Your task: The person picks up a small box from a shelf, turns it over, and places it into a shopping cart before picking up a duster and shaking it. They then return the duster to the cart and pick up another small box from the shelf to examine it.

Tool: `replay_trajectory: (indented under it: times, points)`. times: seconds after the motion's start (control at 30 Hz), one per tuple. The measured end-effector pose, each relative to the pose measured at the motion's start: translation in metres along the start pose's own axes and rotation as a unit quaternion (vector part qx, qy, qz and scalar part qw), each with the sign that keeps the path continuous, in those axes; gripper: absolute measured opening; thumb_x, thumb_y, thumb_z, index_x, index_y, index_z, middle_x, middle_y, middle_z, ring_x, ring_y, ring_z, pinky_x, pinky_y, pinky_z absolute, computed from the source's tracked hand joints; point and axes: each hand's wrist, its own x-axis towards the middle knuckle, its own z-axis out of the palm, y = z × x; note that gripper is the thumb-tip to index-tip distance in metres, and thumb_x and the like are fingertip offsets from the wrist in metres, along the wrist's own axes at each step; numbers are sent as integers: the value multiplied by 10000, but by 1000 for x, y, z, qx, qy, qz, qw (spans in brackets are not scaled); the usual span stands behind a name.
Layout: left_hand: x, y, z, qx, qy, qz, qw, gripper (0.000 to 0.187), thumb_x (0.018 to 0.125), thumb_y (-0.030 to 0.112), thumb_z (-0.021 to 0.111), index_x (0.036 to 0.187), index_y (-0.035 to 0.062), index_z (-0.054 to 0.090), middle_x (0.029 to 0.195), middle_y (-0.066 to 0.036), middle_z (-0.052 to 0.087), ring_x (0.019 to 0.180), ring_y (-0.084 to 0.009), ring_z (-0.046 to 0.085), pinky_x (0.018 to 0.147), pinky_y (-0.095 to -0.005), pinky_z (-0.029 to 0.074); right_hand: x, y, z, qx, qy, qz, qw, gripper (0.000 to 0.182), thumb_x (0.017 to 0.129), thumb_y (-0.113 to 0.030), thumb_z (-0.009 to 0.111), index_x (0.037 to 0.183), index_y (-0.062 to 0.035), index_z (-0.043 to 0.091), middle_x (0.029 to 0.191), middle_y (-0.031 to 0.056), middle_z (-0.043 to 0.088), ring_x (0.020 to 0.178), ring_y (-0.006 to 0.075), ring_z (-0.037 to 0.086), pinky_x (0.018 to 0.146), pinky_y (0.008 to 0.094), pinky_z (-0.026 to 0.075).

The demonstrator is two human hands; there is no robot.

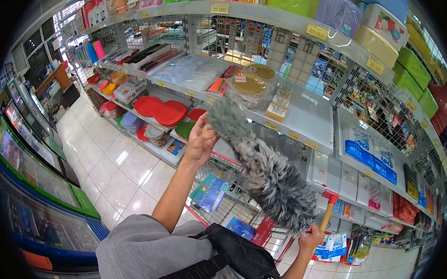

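A fluffy grey duster [279,179] slants across the middle of the view, its paler tip up at the left. My left hand [202,141] is closed at that upper end, with the fingers partly behind the fluff. At the lower end my right hand [311,238] makes a fist, closed on the duster where the fluff stops. A tan bar with a red corner piece [330,196] rises beside this fist. Below the duster stands a wire shopping cart [214,169] with red edges. It holds a blue-green paper pack [211,193] and a blue pack [240,228].
Shelves ahead carry gold plates [248,84], small boxes [277,111], red plastic lids [171,113] and clear packs [186,70]. Plastic containers [337,15] line the upper shelf. Green-framed freezers [42,171] stand left along the tiled floor [117,167]. A black bag [241,255] hangs at my front.
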Motion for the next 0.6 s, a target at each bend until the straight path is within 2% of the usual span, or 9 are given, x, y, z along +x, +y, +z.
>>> replay_trajectory:
  times: [0.13, 0.2, 0.23, 0.37, 0.53, 0.6]
  points:
    - [-1, 3, -2, 37, -12, 3, 999, 725, 691, 36, 715, 1301, 46, 324, 1209, -125, 489, 1122, -228, 519, 970, -354, 434, 0, -6, 3, -28, 22, -8, 999, 183, 621, -125, 622, 569, -58, 460, 497, 132, 474, 435, 317, 472, 426, 382, 335]
    - [1, 0, -3, 26, -14, 17, 999, 742, 692, 105, 711, 1323, 86, 321, 1221, -105, 516, 1140, -230, 509, 899, -351, 464, 2, -7, 4, -117, 22, 20, 993, 178, 618, -121, 619, 571, -58, 459, 502, 138, 486, 442, 325, 483, 430, 391, 342]
    - [0, 0, -4, -32, -28, 14, 999, 584, 701, 23, 693, 1192, 61, 378, 1187, -120, 503, 1145, -250, 497, 994, -393, 395, 2, -6, 3, -117, 23, 19, 993, 178, 618, -121, 619, 571, -58, 459, 502, 138, 486, 442, 325, 483, 430, 391, 342]
    - [0, -9, -13, -46, -19, -9, 999, 511, 726, 23, 672, 1167, 70, 418, 1169, -102, 521, 1124, -230, 510, 999, -378, 389, 1, -5, 2, -92, 22, 10, 995, 190, 622, -118, 624, 568, -54, 454, 503, 141, 486, 442, 330, 480, 430, 398, 339]
    - [3, -13, -6, -38, -14, 21, 999, 405, 759, 18, 644, 1125, 67, 477, 1108, -73, 565, 1079, -187, 535, 984, -347, 400, -1, 0, 9, -44, 22, 30, 998, 215, 624, -125, 633, 564, -50, 441, 502, 142, 481, 442, 334, 474, 429, 396, 334]
    - [4, -15, -7, -33, -14, 30, 999, 401, 766, 20, 642, 1128, 65, 475, 1113, -74, 564, 1065, -187, 543, 977, -341, 408, -1, 1, 9, -60, 25, 0, 998, 228, 630, -130, 635, 565, -47, 432, 500, 143, 475, 440, 333, 470, 428, 393, 331]
